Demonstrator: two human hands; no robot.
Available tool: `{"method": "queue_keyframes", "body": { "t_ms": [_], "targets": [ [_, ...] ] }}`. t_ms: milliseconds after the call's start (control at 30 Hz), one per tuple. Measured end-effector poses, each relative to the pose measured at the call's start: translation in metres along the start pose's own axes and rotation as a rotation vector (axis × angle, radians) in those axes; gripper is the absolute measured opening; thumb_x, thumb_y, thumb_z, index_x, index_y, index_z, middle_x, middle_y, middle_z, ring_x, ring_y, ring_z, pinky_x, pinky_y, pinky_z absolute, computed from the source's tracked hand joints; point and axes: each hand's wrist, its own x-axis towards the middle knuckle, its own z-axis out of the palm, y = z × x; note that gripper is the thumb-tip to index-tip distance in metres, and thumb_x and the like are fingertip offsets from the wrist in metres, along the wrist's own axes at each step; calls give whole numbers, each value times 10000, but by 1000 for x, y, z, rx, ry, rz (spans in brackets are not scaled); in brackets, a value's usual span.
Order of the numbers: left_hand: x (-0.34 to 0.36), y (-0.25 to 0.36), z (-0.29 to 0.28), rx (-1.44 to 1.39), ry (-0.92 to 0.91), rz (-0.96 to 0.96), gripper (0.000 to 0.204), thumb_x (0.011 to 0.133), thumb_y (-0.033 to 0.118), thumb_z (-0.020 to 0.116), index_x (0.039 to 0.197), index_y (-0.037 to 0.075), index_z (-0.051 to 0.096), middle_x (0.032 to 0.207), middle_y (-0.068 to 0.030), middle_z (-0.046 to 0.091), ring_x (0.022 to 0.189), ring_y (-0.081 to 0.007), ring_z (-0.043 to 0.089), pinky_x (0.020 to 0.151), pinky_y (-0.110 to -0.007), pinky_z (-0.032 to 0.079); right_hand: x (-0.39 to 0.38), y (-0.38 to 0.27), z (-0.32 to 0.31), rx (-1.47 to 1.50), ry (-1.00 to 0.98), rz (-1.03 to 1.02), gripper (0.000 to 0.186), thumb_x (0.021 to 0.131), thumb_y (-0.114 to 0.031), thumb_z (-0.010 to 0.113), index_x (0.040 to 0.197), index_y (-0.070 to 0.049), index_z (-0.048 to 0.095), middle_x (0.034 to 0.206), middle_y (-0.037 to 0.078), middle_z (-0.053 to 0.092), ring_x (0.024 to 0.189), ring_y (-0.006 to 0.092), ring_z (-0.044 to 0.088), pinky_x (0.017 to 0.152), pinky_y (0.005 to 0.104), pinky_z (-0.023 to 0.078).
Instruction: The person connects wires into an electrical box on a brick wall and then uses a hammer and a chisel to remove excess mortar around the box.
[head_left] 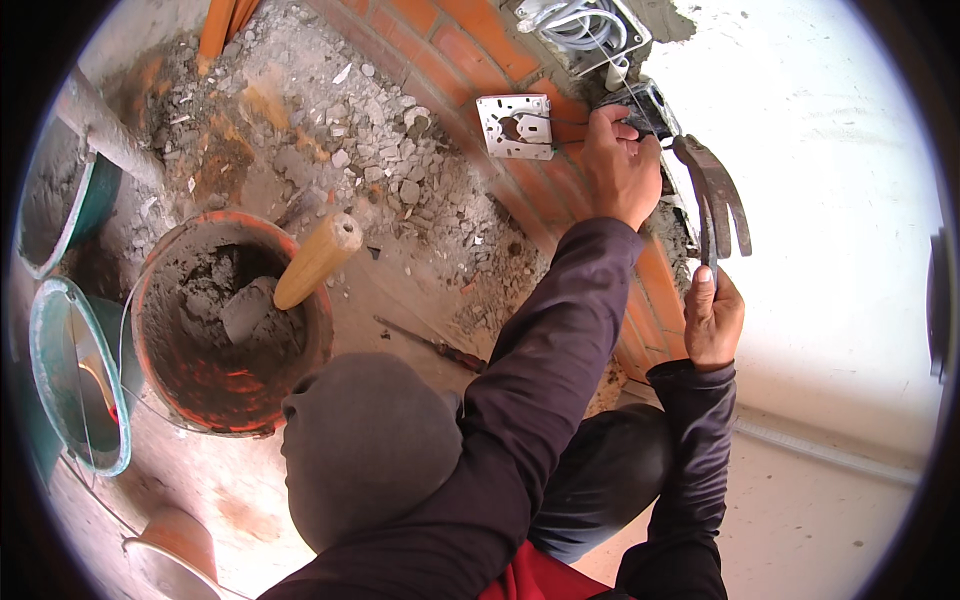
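Observation:
My left hand (622,170) reaches to a dark electrical box (652,108) set into the wall opening. Its fingers are closed at the box's near edge; what they pinch is hidden. My right hand (713,318) is closed on the handle of a claw hammer (712,190). The rusty hammer head is up, beside the box and in front of the white wall. Above is another wall box with coiled grey cable (590,28). A white mounting plate (490,125) rests against the bricks to the left, with a dark wire running toward my left hand.
Rubble (400,180) lies along the brick course (460,60). Left of me stands an orange-rimmed bucket (150,330) with mortar and a wooden-handled trowel (320,262). Green buckets (125,400) stand farther left. A screwdriver (435,345) lies on the floor. A grey cloth-covered rounded form (370,450) is beside my left arm.

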Motion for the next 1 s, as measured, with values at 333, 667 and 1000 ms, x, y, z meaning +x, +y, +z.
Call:
{"method": "queue_keyframes", "body": {
  "t_ms": [333, 667, 1000],
  "targets": [
    [-4, -11, 4, 180, -77, 229, 418, 774, 239, 795, 1105, 40, 635, 1100, -75, 572, 897, -181, 585, 764, -358, 491, -18, -3, -34, 367, -17, 240, 480, 986, -467, 534, 731, -62, 495, 580, -60, 401, 518, 40, 344, 469, 219, 276],
    [-1, -21, 6, 270, -47, 362, 459, 757, 259, 847, 1067, 8, 619, 1037, -68, 619, 849, -145, 584, 709, -292, 468, -34, 22, -48, 301, -16, 158, 452, 979, -473, 542, 756, -85, 480, 581, -67, 383, 482, 36, 313, 445, 214, 247],
    [-4, -15, 9, 301, -81, 327, 508, 789, 273, 829, 1120, -10, 566, 1002, -92, 615, 829, -133, 564, 710, -272, 494, -114, 108, -27, 436, -289, 202, 375, 922, -328, 659, 855, 40, 635, 623, 30, 477, 626, 104, 410, 571, 293, 382]
  ]
}}
